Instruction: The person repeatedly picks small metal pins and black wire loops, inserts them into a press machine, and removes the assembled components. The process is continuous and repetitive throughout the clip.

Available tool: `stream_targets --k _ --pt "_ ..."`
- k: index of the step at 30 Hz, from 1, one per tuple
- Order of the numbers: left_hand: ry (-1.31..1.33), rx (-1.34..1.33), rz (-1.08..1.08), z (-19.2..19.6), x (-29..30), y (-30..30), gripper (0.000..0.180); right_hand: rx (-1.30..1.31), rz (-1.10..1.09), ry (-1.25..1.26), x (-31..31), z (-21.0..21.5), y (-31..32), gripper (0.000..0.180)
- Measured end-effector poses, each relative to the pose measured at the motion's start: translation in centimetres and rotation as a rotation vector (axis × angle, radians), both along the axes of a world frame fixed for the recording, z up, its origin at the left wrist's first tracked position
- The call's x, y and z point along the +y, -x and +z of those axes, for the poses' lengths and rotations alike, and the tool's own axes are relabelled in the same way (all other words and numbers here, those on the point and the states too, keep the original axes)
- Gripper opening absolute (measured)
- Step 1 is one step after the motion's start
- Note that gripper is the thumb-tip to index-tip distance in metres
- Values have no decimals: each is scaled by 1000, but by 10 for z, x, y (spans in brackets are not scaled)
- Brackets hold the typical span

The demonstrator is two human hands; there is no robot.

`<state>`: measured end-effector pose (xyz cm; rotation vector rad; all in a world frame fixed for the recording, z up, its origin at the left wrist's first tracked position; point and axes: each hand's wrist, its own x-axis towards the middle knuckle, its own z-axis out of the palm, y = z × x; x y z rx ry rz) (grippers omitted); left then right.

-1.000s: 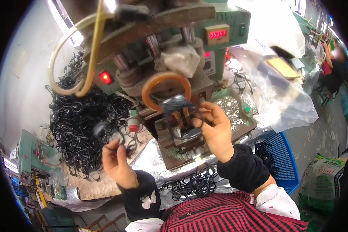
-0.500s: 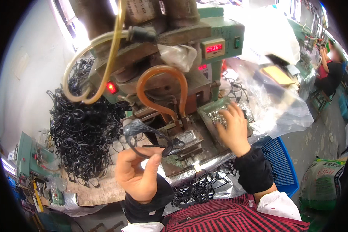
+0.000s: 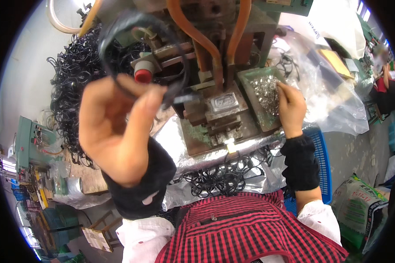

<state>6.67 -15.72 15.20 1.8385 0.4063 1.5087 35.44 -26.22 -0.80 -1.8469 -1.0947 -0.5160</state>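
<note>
Up and closer has come the left hand (image 3: 118, 127) since a moment ago, and it now looks very big on the near left side. Its fingers pinch a black looped cable (image 3: 136, 48), which curls up above the hand and hangs in front of the green machine (image 3: 215, 118). The right hand (image 3: 290, 107) has stayed at the tray of small shiny metal bits (image 3: 261, 94) on the right of the machine. Its fingertips are bent down into the bits, but I cannot tell if they hold one. Two orange hoses (image 3: 206, 44) run down into the middle of the machine. A big heap of black cables (image 3: 74, 83) sits far on the left. More black cables (image 3: 224, 175) lie near, just in front of the machine. A blue basket (image 3: 321, 153) stands on the right.
</note>
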Motion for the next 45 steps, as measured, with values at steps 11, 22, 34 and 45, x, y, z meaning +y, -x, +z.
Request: stream_targets --k 11,22,34,45 --pt "212 -166 -7 -48 -1 2 17 278 501 -237 33 72 100 20" --pt "71 -215 17 -8 12 -14 13 809 666 -286 35 82 122 52" --pt "216 137 -99 -21 -33 -33 16 -89 -96 309 0 27 20 14" --pt "82 151 -73 -31 -27 -49 13 37 113 18 17 5 -4 10"
